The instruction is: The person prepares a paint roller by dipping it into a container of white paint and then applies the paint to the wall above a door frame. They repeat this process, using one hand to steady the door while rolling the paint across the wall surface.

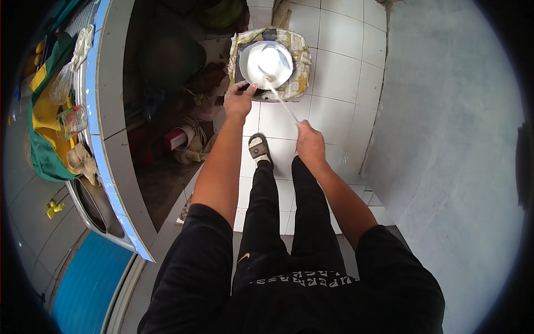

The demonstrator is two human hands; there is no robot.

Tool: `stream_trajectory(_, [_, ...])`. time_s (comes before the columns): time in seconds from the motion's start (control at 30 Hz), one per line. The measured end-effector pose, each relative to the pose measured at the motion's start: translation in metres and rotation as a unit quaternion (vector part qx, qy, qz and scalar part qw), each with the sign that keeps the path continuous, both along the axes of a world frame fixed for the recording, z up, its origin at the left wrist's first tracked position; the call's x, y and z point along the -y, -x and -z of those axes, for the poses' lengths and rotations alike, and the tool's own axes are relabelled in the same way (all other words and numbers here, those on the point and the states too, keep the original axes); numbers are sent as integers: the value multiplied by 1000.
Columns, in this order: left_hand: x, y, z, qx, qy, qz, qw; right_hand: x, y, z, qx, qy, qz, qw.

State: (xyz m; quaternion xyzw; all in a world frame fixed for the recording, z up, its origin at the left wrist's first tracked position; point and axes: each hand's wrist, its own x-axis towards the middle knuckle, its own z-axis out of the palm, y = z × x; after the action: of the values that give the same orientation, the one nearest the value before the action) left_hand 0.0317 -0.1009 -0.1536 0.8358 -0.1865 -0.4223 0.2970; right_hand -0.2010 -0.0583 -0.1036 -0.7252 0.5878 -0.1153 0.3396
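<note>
A round, pale bowl [253,58] with a bright glare inside rests on a worn, tape-covered box [300,55]. At the bowl's near left rim is my left hand [239,101], its thumb and fingers gripping the edge. My right hand [310,143] is closed around the lower end of a long, thin white stick [285,105]. The stick slants up and left into the bowl. What its far end looks like is lost in the glare.
White floor tiles [334,78] surround the box, and my sandalled foot [258,149] stands just below it. A grey wall [445,139] rises on the right. On the left, a tiled counter edge [114,111] borders a dark, cluttered space with a green gas cylinder [221,14]. A sink [94,206] lies farther left.
</note>
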Motion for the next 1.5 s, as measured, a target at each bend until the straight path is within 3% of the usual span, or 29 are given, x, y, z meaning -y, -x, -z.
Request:
stream_trajectory(0.13, [1,0,-1,19,-25,6,999,19,11,-18,-72,-62,49,994])
stream_trajectory(0.37, [1,2,-9,5,-14,-3,1000,79,-43,7,41,-22,62,997])
stream_trajectory(0.43, [2,1,-7,8,-18,0,1000,78,-52,11,27,-3,14,1000])
stream_trajectory(0.63, [0,-3,6,-10,0,-2,1000,27,-10,-10,-44,-58,30,997])
stream_trajectory(0.8, [1,3,-6,-9,-12,-20,1000,23,18,-17,-79,-14,94,992])
stream_trajectory(0.93, [2,4,-10,9,-15,-5,1000,60,-13,-9,-73,23,77,994])
stream_trajectory(1.0, [2,4,-14,5,-16,-10,1000,76,-34,-1,6,85,70,994])
stream_trajectory(1.1, [3,4,-21,1,-22,-5,1000,80,-58,8,-49,47,33,997])
stream_trajectory(1.27, [2,3,-12,-12,-16,-8,1000,41,-43,-7,-10,0,-2,1000])
stream_trajectory(1.5, [1,4,-10,-1,-11,-12,1000,3,7,-12,15,-53,71,996])
